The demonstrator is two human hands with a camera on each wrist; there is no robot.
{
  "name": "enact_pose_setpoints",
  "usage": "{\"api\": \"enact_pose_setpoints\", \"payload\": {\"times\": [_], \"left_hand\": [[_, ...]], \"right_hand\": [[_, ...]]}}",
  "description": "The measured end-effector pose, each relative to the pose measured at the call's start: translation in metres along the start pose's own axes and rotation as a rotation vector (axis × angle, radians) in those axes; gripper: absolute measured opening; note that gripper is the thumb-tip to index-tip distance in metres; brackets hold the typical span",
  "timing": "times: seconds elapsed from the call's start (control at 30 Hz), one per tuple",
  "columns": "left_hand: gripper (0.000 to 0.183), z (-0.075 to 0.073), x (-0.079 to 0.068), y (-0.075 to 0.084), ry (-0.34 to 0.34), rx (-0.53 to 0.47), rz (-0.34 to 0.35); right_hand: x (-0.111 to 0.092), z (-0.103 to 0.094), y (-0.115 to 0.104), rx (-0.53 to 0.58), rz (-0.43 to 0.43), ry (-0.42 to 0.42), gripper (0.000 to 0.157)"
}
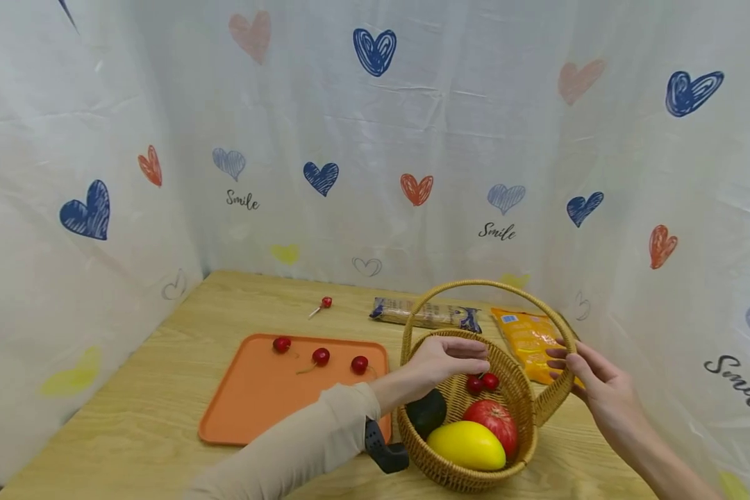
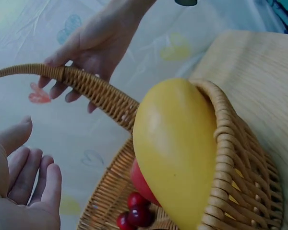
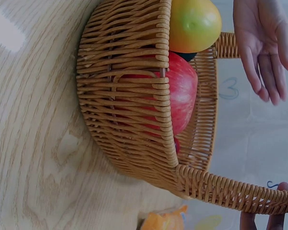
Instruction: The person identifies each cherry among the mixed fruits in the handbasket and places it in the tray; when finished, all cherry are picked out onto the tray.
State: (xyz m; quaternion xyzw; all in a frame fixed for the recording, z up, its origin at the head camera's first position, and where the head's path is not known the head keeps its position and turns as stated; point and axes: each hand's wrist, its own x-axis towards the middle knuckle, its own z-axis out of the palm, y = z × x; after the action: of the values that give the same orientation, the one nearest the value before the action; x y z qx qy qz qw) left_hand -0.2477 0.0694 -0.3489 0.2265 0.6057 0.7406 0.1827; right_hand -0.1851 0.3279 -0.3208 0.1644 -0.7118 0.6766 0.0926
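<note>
A round wicker basket point(image 1: 528, 389) with a tall arched handle stands on the table. My right hand point(image 1: 606, 392) holds the handle's right side, thumb in front and fingers behind. Above the basket's opening is my left hand point(image 1: 446, 357), its fingers loosely extended with nothing in them. Inside the basket lie a yellow mango point(image 1: 467, 445), a red apple point(image 1: 494, 422), a dark rounded fruit point(image 1: 428, 413) and a few cherries point(image 1: 490, 381). The left wrist view shows the mango point(image 2: 175, 148) close up against the rim.
Left of the basket lies an orange tray point(image 1: 256, 396) with three cherries point(image 1: 321, 357) spread across its far half. Behind are a lollipop point(image 1: 326, 303), a long clear packet with dark blue ends point(image 1: 425, 314) and an orange snack bag point(image 1: 528, 340). A patterned curtain point(image 1: 350, 125) borders the table.
</note>
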Motion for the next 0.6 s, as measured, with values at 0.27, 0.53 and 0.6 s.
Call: {"api": "enact_pose_setpoints", "payload": {"times": [0.27,0.53,0.6], "left_hand": [[0.028,0.005,0.028,-0.005,0.080,0.002,-0.025],[0.027,0.004,0.066,-0.015,0.235,0.055,-0.061],[0.025,0.005,0.073,-0.018,0.277,0.081,-0.064]], "right_hand": [[0.000,0.000,0.001,-0.045,-0.016,-0.003,0.028],[0.000,-0.001,0.002,-0.043,-0.015,0.008,0.028],[0.000,-0.001,0.003,-0.041,-0.014,0.011,0.028]]}}
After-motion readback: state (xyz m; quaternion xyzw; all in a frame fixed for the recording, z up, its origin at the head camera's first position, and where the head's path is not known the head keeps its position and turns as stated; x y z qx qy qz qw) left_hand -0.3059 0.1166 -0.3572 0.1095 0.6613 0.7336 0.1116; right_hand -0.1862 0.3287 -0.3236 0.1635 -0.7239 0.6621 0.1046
